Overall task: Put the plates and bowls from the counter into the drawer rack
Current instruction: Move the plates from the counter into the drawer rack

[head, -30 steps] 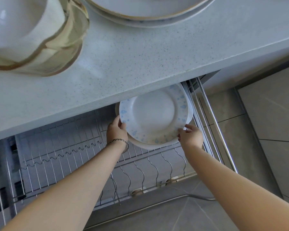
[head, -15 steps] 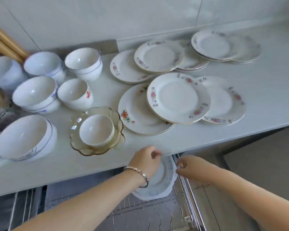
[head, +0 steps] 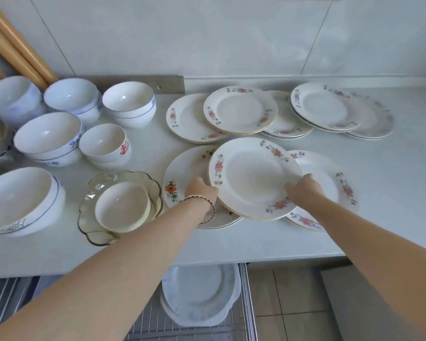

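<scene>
Counter, fingers under plate

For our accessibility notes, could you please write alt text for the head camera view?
Both hands, left hand and right hand, grip opposite edges of a floral plate atop overlapping plates on a pale counter. Bowls stand left; blue-patterned plates sit in the open drawer rack below.

Seven bowls, two hands, one glass dish
</scene>
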The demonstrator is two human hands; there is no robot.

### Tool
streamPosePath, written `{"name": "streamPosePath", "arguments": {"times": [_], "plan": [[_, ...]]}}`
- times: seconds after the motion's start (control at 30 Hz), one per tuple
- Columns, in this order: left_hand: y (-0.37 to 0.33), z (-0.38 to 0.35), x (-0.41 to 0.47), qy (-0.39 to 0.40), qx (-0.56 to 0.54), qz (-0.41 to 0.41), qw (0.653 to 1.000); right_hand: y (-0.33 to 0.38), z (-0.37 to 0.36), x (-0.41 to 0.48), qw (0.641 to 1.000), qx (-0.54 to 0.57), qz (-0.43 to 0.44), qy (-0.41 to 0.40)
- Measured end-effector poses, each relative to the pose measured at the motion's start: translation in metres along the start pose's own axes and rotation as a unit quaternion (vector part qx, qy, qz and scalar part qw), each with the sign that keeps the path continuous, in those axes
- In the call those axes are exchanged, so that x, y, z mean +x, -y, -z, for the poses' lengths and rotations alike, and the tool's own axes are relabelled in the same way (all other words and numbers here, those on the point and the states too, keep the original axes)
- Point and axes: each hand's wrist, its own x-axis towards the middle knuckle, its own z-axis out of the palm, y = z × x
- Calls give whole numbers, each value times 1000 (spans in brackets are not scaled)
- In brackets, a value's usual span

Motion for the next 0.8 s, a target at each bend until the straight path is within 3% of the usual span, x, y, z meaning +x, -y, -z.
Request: {"name": "streamPosePath", "arguments": {"times": [0.13, 0.3, 0.57, 0.8], "plan": [[7, -8, 3, 50, -143, 18, 988, -10, -5, 10, 990, 131, -51, 12], [11, -13, -5, 28, -193, 2, 981, -21, -3, -4, 977, 207, -51, 15], [55, 29, -71, 90, -184, -1, 979, -58, 10, -102, 983, 178, 36, -21], [145, 73, -150, 190, -104, 23, 976, -126, -19, -230, 990, 142, 9, 4]]}}
